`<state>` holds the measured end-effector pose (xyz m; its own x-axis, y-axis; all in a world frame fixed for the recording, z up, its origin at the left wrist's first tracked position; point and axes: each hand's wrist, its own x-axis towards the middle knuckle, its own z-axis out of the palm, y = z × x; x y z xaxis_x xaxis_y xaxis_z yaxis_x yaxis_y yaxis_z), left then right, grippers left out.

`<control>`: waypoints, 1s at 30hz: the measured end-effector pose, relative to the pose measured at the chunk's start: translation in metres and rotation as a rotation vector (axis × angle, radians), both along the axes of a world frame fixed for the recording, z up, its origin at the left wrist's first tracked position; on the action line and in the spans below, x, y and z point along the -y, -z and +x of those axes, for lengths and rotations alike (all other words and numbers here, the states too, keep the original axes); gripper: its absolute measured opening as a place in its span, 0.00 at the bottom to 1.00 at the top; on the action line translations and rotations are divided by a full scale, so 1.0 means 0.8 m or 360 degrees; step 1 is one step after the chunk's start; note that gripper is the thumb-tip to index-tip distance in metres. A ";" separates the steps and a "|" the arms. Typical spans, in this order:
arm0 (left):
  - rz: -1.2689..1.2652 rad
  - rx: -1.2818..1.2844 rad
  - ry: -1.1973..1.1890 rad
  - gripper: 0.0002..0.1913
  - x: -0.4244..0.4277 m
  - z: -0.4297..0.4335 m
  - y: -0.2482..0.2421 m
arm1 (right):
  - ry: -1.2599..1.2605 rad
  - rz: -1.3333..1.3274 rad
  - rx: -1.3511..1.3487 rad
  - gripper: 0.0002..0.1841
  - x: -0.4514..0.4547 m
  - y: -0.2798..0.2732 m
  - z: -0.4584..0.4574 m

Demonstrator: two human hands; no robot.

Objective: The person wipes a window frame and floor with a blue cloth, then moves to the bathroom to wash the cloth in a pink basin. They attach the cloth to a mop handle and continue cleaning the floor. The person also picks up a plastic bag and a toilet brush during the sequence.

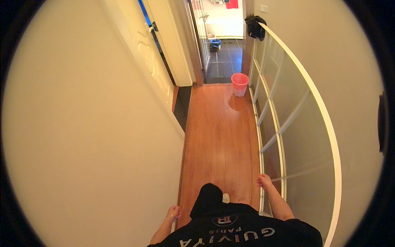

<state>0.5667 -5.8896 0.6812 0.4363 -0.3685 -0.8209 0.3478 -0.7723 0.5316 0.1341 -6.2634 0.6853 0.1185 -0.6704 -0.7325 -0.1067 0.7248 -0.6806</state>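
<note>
My left hand (174, 211) hangs low at the bottom, near the plain wall, with its fingers curled loosely and a thin band at the wrist. Over the right edge of the wooden floor is my right hand (264, 181), beside the white-framed glass panel (302, 129), fingers bent. No object shows in either hand, though the palms are mostly hidden. Between the hands are a black shirt (247, 230) with lettering, a dark-clothed leg (208, 197) stepping forward, and the tip of a light shoe or slipper (226, 198).
A narrow wooden floor (220, 132) leads to a doorway and dark tiles (226, 58). A pink-lined waste bin (239, 85) stands right of the threshold; a blue bucket (215, 45) is beyond it. A cream door (148, 52) is at left. Something black (255, 27) hangs on the panel's far corner.
</note>
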 end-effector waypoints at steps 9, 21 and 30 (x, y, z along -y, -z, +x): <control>0.0285 0.0548 0.1408 0.10 0.154 0.169 0.162 | -0.0347 -0.0136 0.0079 0.13 0.369 -0.024 0.228; -0.0315 0.0337 0.0704 0.12 0.928 0.351 -0.013 | 0.0434 0.0179 -0.0204 0.06 0.605 0.045 0.161; -0.0837 0.0979 0.1784 0.16 1.211 0.358 -0.090 | -0.0424 -0.0009 -0.0528 0.12 1.024 0.039 0.277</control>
<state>0.8533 -6.8587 0.7531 -0.0585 -0.9632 -0.2623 -0.7145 -0.1431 0.6848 0.3556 -7.0827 0.6544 0.0465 -0.6521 -0.7567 -0.5040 0.6387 -0.5814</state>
